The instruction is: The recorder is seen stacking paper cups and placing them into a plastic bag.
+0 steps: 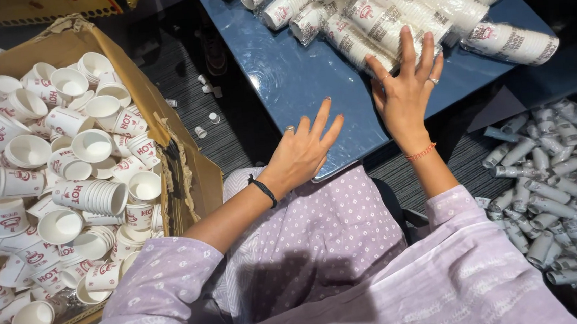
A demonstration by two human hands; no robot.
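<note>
On the blue worktop (283, 81), both hands lie flat and spread, gripping nothing! The left hand (304, 151) rests palm down near the worktop's near edge, fingers fanned, a ring on one finger and a black band at the wrist. The right hand (405, 86) sits further up, fingertips touching the nearest of the wrapped sleeves of stacked paper cups (386, 13) heaped across the far side of the worktop. A red thread circles that wrist. Off to the left, an open cardboard box (187, 169) brims with loose white paper cups (66, 171), some nested in short stacks. Down on the right, on the floor, another pile of wrapped cup sleeves (548, 198) lies.
</note>
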